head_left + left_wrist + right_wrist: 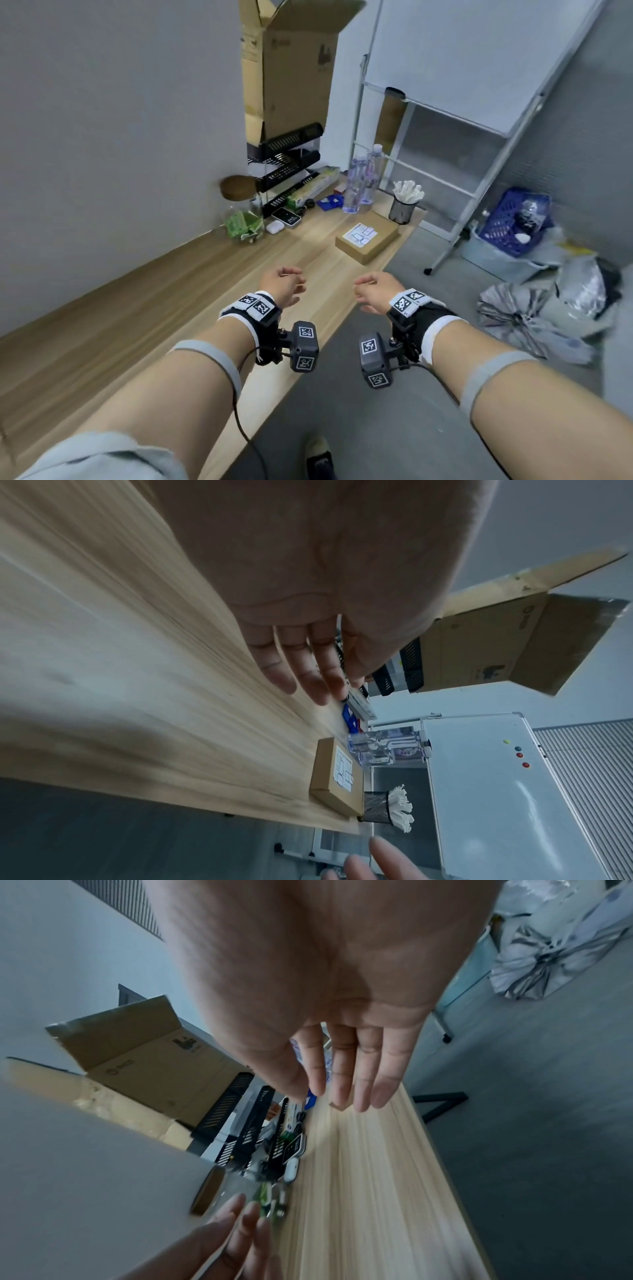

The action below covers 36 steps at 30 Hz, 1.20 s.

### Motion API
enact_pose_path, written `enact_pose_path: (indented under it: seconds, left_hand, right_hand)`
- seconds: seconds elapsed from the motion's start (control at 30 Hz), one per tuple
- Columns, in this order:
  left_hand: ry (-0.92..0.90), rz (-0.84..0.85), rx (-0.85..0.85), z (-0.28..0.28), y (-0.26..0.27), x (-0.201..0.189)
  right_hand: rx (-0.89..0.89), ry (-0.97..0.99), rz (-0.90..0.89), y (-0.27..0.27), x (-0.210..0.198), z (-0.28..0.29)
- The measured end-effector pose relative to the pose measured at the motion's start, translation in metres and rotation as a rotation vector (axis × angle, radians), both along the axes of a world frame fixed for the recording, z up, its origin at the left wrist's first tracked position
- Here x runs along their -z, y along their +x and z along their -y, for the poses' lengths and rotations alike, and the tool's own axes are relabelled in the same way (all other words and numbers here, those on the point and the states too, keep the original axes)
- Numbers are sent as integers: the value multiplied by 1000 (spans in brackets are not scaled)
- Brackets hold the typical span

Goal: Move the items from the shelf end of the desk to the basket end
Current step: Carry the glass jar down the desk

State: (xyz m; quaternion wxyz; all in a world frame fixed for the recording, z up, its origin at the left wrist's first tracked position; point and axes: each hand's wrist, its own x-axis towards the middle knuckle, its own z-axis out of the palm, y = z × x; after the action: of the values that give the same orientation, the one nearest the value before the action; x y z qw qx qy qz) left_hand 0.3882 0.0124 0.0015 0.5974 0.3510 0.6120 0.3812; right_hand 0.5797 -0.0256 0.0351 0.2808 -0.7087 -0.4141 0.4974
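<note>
Both hands hover empty above the wooden desk (pixel 144 308), well short of the items at its far end. My left hand (pixel 286 284) (pixel 308 674) and right hand (pixel 371 291) (pixel 349 1085) have relaxed, nearly straight fingers. By the black tiered shelf (pixel 287 164) stand a cork-lidded glass jar (pixel 243 212) of green packets, a white earbud case (pixel 275 226), a small dark-screened device (pixel 287 216), a long green-and-white box (pixel 311 190), a blue item (pixel 330 202) and clear bottles (pixel 361 181). Nearer lie a flat brown box (pixel 367 236) and a mesh cup (pixel 404 209) of white sticks.
A tall open carton (pixel 287 68) stands behind the shelf. A whiteboard (pixel 462 58) on a wheeled frame leans past the desk's end. On the floor to the right are a blue crate (pixel 510 222) and silver bags (pixel 534 308). The desk's front edge (pixel 342 335) runs beneath my right wrist.
</note>
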Motion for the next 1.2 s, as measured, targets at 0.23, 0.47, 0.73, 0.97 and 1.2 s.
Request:
enact_pose_path:
  seconds: [0.23,0.47,0.73,0.97,1.2]
  left_hand:
    - [-26,-25,-43,-103,30,-10]
    - [-41,-68,-214,-170,-3,-14]
    - [-125,-163,-439,-223,-49,0]
    - [-173,-318,-557,-287,-76,12]
    - [-186,-125,-664,-314,-94,23]
  right_hand:
    - [-23,-47,32,49,-5,-103]
    - [-144,-81,-30,27,8,-178]
    - [-379,-178,-53,-22,40,-273]
    - [-584,-296,-80,-62,71,-362]
    - [-684,-451,-132,-105,106,-401]
